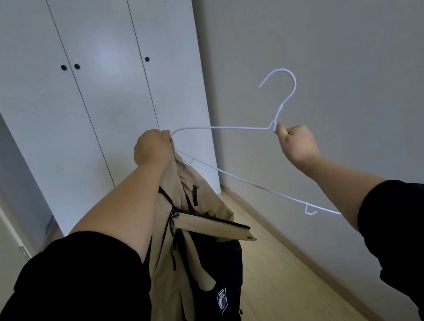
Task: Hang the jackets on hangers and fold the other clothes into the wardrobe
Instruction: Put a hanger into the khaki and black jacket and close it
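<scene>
A tan and black jacket (189, 244) hangs down from my left hand (152, 149), which grips its top edge together with the left end of a thin white wire hanger (231, 128). My right hand (297, 141) pinches the hanger at its neck, just under the upturned hook. The hanger is held tilted in the air between both hands; its lower bar runs down to the right past my right forearm. A white wardrobe (105, 93) with three shut doors and black knobs stands straight ahead.
A plain grey wall (337, 36) fills the right side. Light wooden floor (279, 272) runs along the wall's skirting to the wardrobe's foot. A white door edge with a hinge (23, 252) stands at the left.
</scene>
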